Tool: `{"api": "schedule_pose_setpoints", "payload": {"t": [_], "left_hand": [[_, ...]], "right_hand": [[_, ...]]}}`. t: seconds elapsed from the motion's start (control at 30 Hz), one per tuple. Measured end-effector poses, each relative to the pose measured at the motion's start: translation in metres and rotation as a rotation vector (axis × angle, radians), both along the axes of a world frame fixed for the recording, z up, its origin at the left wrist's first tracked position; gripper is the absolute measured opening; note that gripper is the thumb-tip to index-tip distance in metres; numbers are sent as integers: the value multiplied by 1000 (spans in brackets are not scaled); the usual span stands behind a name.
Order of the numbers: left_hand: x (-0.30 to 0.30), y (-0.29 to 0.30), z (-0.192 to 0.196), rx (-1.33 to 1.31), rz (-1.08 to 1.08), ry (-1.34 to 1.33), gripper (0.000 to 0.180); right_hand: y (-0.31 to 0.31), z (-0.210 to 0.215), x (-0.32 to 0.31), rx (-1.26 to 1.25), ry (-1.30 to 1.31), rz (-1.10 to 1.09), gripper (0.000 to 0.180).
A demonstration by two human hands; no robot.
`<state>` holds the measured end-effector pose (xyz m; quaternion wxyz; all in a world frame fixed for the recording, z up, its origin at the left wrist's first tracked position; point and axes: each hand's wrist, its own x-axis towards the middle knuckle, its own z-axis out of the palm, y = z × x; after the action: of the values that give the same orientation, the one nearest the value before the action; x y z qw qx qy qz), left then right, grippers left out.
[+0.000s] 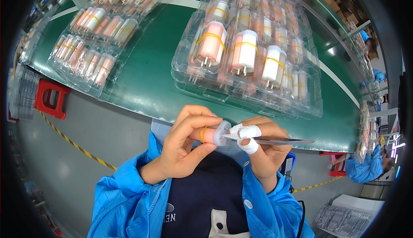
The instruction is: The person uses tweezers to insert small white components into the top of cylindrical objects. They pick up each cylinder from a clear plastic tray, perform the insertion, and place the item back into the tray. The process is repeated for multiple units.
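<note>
- Head view: the left hand (185,145) wraps its fingers around a small pink cylinder (210,135) ringed by a yellow rubber band, held in front of the chest and below the green bench (146,79).
- The right hand (262,145), its fingertips in white cots, pinches metal tweezers (279,141) at the cylinder's white end cap (222,132).
- It looks light, stiff and smooth; gripping around the body seems safest.
- The fingers hide most of the cylinder, and the tweezer tips are hard to make out.

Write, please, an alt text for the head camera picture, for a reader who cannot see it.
Two bare hands work above a green table: the left hand holds a small pink cylinder with a yellow rubber band, and the right hand, its fingertips taped white, holds metal tweezers against it. Clear plastic trays of similar cylinders lie on the table.
</note>
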<state>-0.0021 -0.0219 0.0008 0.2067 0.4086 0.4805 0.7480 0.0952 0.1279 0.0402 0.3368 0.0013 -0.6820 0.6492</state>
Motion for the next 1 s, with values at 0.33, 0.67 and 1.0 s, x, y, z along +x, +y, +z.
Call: {"api": "schedule_pose_setpoints", "payload": {"t": [0.33,0.67,1.0], "left_hand": [[-2,0,-1,-26,23,98,37],[-6,-1,4,-41,-3,25,37],[-6,-2,2,-7,-19,-45,37]], "right_hand": [[5,9,-4,181,-86,17,14],[9,6,-4,-3,-46,20,15],[6,5,0,45,-43,-54,18]]}}
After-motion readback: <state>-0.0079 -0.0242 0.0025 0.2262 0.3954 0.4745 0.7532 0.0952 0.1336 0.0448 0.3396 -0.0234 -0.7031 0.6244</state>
